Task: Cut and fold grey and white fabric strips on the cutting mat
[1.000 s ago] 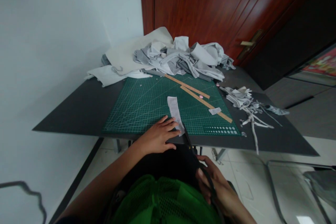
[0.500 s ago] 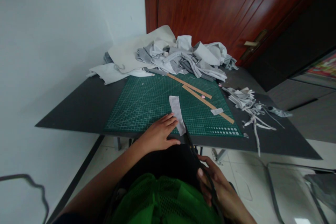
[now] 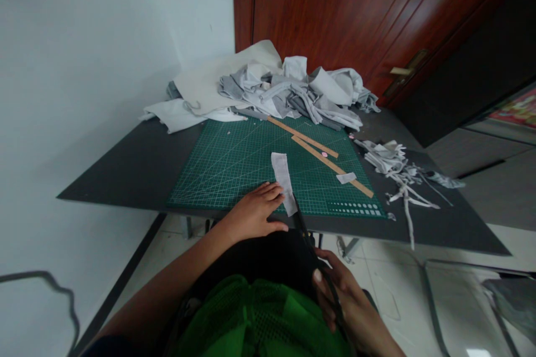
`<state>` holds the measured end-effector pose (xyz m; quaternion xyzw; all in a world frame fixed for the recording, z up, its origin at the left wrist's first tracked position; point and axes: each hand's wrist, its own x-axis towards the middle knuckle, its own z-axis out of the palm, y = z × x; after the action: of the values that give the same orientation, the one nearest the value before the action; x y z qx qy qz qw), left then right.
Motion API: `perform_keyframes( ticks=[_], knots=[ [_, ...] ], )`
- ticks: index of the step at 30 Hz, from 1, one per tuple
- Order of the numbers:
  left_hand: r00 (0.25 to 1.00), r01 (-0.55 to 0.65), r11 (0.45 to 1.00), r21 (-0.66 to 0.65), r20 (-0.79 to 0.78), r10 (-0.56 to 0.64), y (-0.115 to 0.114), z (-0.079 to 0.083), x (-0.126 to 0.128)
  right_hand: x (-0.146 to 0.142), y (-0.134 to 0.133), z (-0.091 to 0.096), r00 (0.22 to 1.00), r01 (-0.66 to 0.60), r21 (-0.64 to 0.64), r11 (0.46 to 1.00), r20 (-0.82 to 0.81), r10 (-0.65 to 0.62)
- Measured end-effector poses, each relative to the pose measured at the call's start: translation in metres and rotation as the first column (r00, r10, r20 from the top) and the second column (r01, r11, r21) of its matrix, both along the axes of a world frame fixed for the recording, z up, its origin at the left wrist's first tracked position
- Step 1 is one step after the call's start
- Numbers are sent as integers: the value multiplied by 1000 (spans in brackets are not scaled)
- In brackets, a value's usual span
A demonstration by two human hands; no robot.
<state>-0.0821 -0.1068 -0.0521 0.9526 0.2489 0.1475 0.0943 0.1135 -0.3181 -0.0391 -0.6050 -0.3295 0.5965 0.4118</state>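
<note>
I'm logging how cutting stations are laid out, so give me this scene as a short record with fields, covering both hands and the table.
Left hand: flat, touching the pale fabric strip
Right hand: holding black scissors
Blades: at the strip's near right edge
Work surface: green cutting mat on a dark table
Also on mat: two tan strips; a small scrap across one
Far side: grey and white fabric heap
Right side: offcuts

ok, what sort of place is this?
Probably an indoor sewing or craft workspace: a gridded green cutting mat, a heap of grey and white cloth, and black scissors.
</note>
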Motion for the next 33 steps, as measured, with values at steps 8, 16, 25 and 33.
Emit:
perform_keyframes(
  ticks=[8, 16, 25, 33],
  knots=[
    [1000, -4, 1000, -24, 20, 5, 0, 0, 0, -2, -2, -3, 1000, 25, 16, 1000, 0, -25],
    [999, 2, 1000, -18, 32, -2, 2, -4, 0, -7, -3, 10, 998, 65, -14, 998, 13, -65],
    [999, -5, 999, -33, 33, 6, 1, -3, 0, -7, -2, 9, 997, 68, -6, 998, 43, -68],
    [999, 3, 1000, -14, 47, -2, 1, -3, -1, -3, -2, -2, 999, 27, 25, 999, 28, -28]
  ],
)
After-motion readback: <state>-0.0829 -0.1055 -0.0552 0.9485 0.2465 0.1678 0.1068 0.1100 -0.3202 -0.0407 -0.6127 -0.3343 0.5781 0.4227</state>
